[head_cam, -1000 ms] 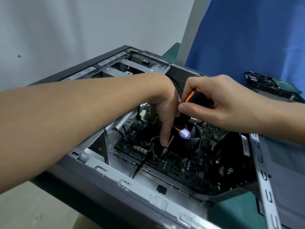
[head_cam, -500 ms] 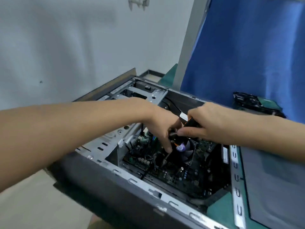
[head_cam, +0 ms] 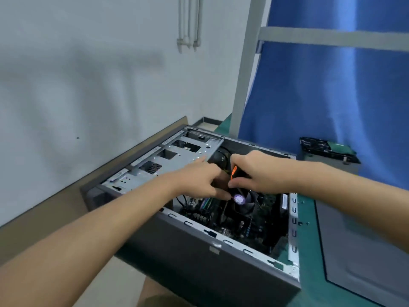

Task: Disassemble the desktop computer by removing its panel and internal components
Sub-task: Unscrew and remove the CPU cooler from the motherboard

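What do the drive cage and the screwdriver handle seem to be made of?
Drive cage: probably bare sheet steel, dull silver, with punched slots and folded edges. Screwdriver handle: probably plastic or rubber, black with orange stripe; the right hand covers most of it.

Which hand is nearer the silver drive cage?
Left. The left hand is beside the drive cage; the right hand grips the screwdriver farther right, above the fan.

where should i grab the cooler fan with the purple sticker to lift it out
Grip the cooler fan by its square frame on opposite sides, from straight above: the case opens only upward, and the middle is just thin blades.
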